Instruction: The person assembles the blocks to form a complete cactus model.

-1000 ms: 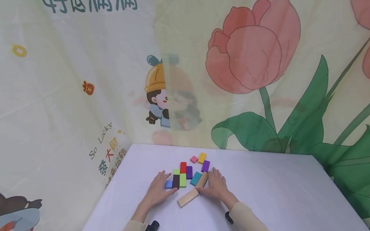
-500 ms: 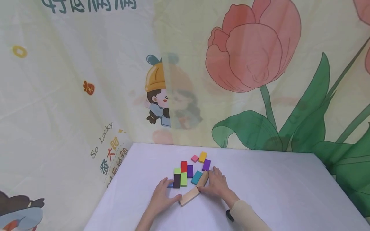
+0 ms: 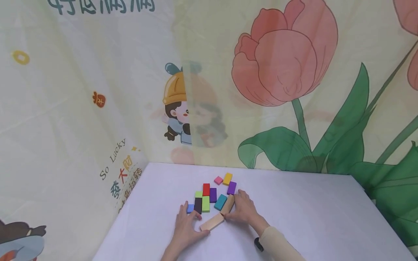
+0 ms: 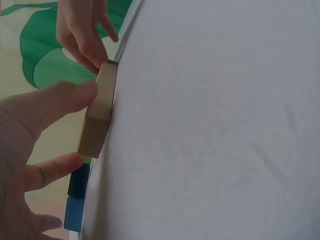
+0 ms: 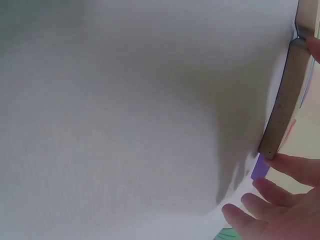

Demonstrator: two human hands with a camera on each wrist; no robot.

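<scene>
A pale wooden block [image 3: 212, 222] lies slantwise at the front of the group of colored blocks. My left hand [image 3: 185, 226] is spread around its left end. The thumb lies against the near side, and the index fingertip sits just beyond the far side, seemingly apart from it. Touching that block's right end is another wooden block [image 3: 227, 204], tilted up toward the right. My right hand [image 3: 244, 207] holds this one lengthwise, thumb at its near end and index finger at its far end, as the right wrist view [image 5: 287, 100] shows.
Teal [image 3: 220, 202], purple [image 3: 232, 188], yellow [image 3: 227, 178] and pink [image 3: 218, 180] blocks lie beyond. Red [image 3: 206, 189], dark purple [image 3: 213, 195], green [image 3: 205, 204], black [image 3: 198, 205] and blue [image 3: 190, 208] blocks cluster left. A printed cloth [image 3: 277, 145] hangs behind the white table [image 3: 294, 210].
My left hand has moved right and nearer, from beside the blue block to the left end of the front wooden block. The right hand stays at its wooden block.
</scene>
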